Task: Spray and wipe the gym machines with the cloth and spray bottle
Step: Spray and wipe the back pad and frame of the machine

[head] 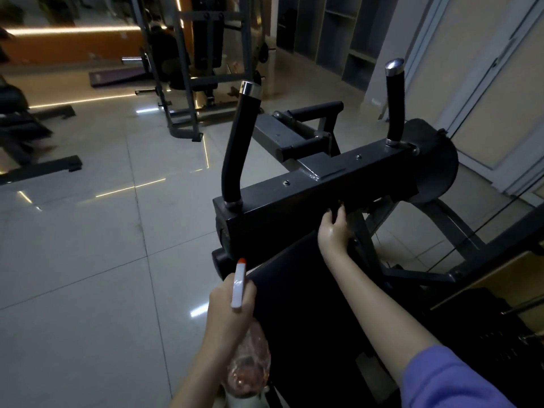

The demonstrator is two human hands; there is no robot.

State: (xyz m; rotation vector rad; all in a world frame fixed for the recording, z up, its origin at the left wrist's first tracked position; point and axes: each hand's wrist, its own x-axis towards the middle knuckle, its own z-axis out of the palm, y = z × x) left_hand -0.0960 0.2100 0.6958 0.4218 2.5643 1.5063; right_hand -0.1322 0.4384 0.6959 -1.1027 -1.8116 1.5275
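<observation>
My left hand (228, 301) grips a spray bottle (239, 285) with a white head and an orange nozzle tip pointing up. Its clear body with pinkish liquid (250, 369) hangs below my wrist. My right hand (334, 229) reaches to the lower edge of the black beam (323, 189) of a gym machine. Its fingertips curl round something dark there, apparently a dark cloth (337, 208) that is hard to tell from the black metal. Two upright padded handles (235, 148) (394, 98) rise from the beam. A black pad (294, 290) lies under my right forearm.
Glossy tiled floor (103, 231) spreads to the left. Black benches (26, 134) stand at the far left and a tall grey rack machine (194, 69) at the back. The machine's frame and cables (441, 240) fill the right, with a wall and shelves behind.
</observation>
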